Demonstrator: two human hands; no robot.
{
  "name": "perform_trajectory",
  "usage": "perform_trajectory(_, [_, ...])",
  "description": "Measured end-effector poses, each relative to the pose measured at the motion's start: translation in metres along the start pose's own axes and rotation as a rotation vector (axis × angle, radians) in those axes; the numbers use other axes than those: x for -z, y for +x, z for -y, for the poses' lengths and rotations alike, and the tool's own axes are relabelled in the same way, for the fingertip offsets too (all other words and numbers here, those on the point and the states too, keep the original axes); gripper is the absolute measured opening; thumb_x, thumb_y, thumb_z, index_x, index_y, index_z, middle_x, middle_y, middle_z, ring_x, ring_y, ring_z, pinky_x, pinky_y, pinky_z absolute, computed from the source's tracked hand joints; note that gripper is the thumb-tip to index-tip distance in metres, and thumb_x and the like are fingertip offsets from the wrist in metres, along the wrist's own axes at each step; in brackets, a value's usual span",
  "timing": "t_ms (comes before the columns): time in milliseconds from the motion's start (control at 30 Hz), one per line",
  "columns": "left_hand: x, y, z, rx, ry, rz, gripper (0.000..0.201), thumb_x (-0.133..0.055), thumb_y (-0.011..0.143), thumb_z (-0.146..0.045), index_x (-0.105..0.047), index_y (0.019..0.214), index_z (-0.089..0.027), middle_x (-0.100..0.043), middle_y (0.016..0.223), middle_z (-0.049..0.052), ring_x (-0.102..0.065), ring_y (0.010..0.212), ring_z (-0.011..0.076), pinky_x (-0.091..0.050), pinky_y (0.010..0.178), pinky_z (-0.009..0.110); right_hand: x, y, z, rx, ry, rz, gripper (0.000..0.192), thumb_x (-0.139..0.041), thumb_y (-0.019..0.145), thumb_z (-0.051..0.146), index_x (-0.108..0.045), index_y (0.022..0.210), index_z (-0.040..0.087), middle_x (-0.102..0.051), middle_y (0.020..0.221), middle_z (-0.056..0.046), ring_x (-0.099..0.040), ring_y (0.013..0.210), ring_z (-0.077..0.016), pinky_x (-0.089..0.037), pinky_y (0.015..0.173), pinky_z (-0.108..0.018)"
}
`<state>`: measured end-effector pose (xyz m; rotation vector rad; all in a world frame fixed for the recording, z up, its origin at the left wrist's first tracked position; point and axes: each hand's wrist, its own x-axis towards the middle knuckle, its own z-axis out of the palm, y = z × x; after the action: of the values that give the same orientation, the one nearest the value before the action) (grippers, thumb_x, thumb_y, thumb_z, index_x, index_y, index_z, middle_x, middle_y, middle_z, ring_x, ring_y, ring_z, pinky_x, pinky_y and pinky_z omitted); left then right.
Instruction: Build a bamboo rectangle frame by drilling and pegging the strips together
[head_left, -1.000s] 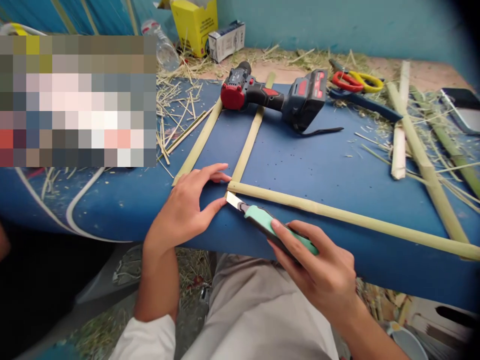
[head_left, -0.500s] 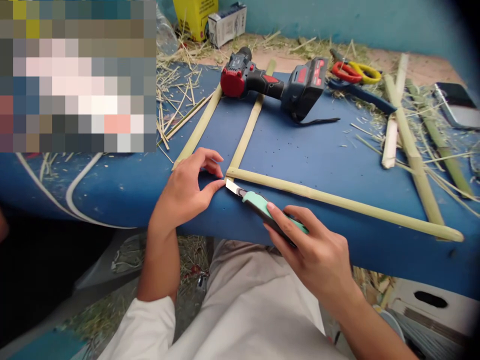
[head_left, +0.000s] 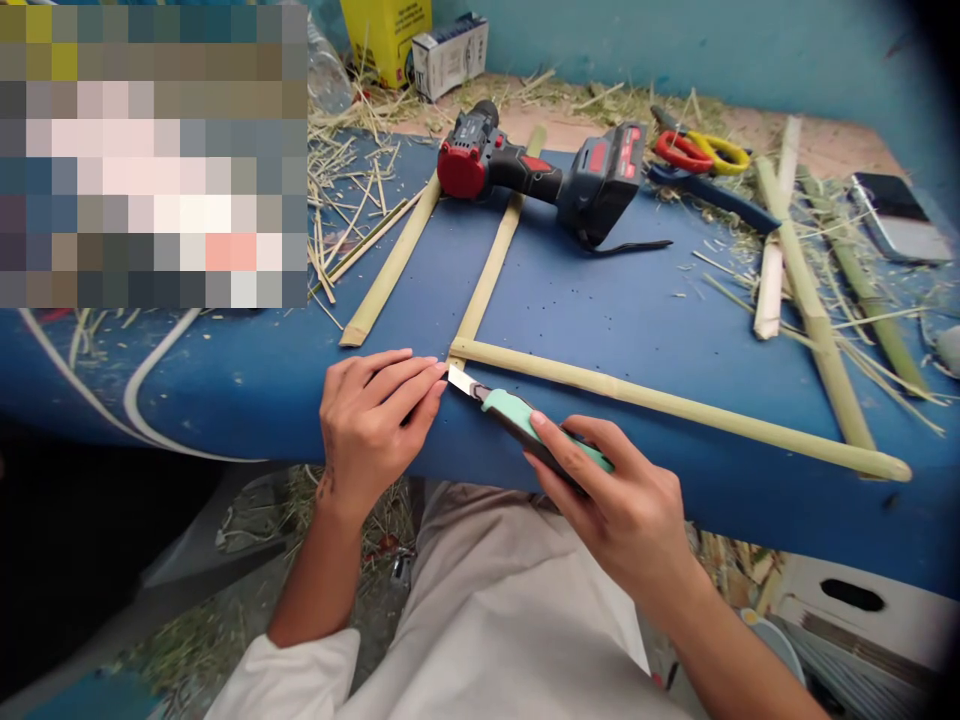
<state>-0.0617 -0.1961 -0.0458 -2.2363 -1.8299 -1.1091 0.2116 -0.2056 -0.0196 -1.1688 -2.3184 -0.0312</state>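
Note:
My right hand (head_left: pixel 615 485) is wrapped round a utility knife (head_left: pixel 517 410) with a mint-green and black handle. Its bare blade points left, at the corner where a long bamboo strip (head_left: pixel 660 398) meets a second bamboo strip (head_left: pixel 491 270). At the blade's tip, the thumb and fingertips of my left hand (head_left: pixel 382 420) are brought together. What they pinch, if anything, is too small to make out. Left of the corner lies another bamboo strip (head_left: pixel 394 270), apart from my hand. The long strip's right end rests over a further bamboo strip (head_left: pixel 821 330).
A cordless drill (head_left: pixel 540 170) lies across the strips on the blue work surface (head_left: pixel 585 290). Behind to the right are scissors (head_left: pixel 682 150) with red and yellow handles and a phone (head_left: pixel 896 215). Bamboo shavings (head_left: pixel 360 205), a yellow box (head_left: pixel 386 40) and a white box (head_left: pixel 450 55) stand toward the wall.
My left hand has turned and drawn its spread fingers together at the blade tip, uncovering the left strip's near end. The knife stays at the corner, almost unmoved.

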Motion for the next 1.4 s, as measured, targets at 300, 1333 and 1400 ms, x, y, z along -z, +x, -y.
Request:
perform_trajectory(300, [-0.0013, -0.0019, 0.0, -0.03, 0.064, -0.001, 0.027, -0.066, 0.102, -0.027, -0.078, 0.125, -0.034, -0.082, 0.124, 0.001, -0.072, 0.124, 0.0287, -0.049, 0.11, 0.052, 0.0015, 0.001, 0.004, 0.016, -0.107, -0.023, 0.037, -0.074, 0.101, 0.024, -0.072, 0.137, 0.024, -0.074, 0.111, -0.005, -0.068, 0.081, -0.0099, -0.044, 0.069, -0.023])
perform_trajectory(1333, [-0.0083, 0.0032, -0.0014, -0.13, 0.089, -0.167, 0.021, -0.078, 0.092, -0.016, -0.079, 0.111, -0.026, -0.085, 0.112, -0.001, -0.076, 0.111, 0.0249, -0.05, 0.101, 0.044, -0.0057, -0.0043, 0.0072, 0.025, -0.213, -0.061, 0.046, -0.076, 0.098, 0.02, -0.067, 0.143, 0.024, -0.074, 0.113, -0.007, -0.072, 0.091, -0.0153, -0.045, 0.075, -0.027])
perform_trajectory(1400, [-0.0084, 0.0036, -0.0013, -0.133, 0.089, -0.167, 0.021, -0.078, 0.092, -0.016, -0.079, 0.111, -0.026, -0.085, 0.112, -0.001, -0.076, 0.11, 0.0249, -0.05, 0.1, 0.043, -0.0058, -0.0046, 0.0052, 0.026, -0.184, -0.058, 0.045, -0.076, 0.098, 0.02, -0.067, 0.143, 0.024, -0.074, 0.113, -0.006, -0.072, 0.09, -0.0149, -0.046, 0.075, -0.027])
